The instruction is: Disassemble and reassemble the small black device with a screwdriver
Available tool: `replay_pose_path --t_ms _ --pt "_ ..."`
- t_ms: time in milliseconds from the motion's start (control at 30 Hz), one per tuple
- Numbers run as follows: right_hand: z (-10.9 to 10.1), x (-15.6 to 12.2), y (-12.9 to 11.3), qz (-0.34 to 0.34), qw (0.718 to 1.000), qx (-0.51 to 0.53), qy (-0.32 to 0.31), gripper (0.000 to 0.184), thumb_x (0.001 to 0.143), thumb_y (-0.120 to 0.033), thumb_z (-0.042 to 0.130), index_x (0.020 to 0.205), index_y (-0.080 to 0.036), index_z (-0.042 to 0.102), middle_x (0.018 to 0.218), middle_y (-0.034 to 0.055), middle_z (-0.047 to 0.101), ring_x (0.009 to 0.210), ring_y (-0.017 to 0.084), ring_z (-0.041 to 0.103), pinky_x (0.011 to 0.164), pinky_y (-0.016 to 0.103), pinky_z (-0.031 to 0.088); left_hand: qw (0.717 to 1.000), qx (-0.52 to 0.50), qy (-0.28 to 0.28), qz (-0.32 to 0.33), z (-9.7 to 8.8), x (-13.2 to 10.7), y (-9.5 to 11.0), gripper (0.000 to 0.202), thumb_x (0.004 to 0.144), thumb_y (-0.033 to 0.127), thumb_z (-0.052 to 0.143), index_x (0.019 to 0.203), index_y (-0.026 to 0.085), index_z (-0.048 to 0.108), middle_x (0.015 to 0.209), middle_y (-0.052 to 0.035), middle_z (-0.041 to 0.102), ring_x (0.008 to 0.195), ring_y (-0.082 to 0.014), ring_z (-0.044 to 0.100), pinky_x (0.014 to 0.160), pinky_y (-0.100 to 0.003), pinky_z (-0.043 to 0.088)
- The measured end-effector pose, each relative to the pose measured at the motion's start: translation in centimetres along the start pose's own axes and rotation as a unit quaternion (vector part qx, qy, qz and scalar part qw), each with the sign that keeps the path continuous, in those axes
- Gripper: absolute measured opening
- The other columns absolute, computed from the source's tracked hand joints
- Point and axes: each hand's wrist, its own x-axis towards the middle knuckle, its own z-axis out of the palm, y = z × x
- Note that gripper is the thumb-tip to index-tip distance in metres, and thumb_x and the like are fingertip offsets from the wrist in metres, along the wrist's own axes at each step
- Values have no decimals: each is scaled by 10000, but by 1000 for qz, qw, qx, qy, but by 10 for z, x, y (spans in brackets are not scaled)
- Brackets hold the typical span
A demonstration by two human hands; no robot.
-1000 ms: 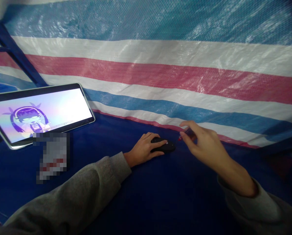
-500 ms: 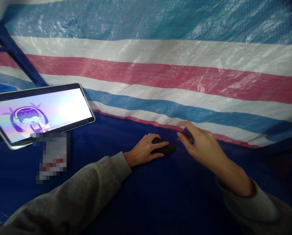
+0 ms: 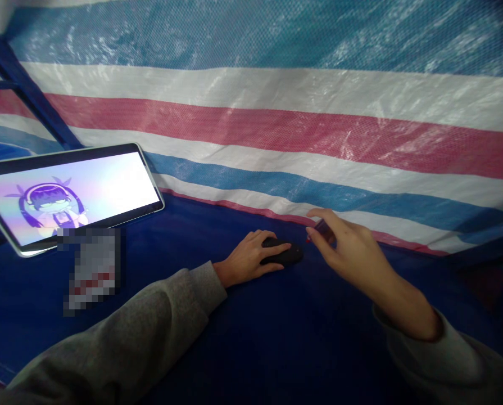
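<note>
Left hand (image 3: 253,256), palm down, fingers spread over a black mouse (image 3: 292,254). Right hand (image 3: 356,247), raised just beside the mouse, pinching a small dark object (image 3: 323,228) with a red tip, partly hidden by the fingers. Beneath both: a dark blue tabletop (image 3: 276,343). Directly behind: a striped plastic sheet (image 3: 276,129). Farther left: 1 lit tablet (image 3: 116,180), tilted, its lower edge partly covered by 1 pixelated item (image 3: 95,259); beyond it, a blue frame bar (image 3: 28,84).

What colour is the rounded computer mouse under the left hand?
The rounded computer mouse is black, best seen in the head view.
</note>
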Motion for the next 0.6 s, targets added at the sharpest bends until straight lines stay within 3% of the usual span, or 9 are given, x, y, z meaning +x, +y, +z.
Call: replay_pose_path --t_ms 600 --pt "2 0 1 -28 999 -23 2 168 920 -310 492 1011 -203 585 775 27 705 609 178 654 590 277 453 1000 4 -11 1 -2 1 0 494 914 482 518 1374 311 468 1276 -104 496 1159 -252 494 971 -416 412"
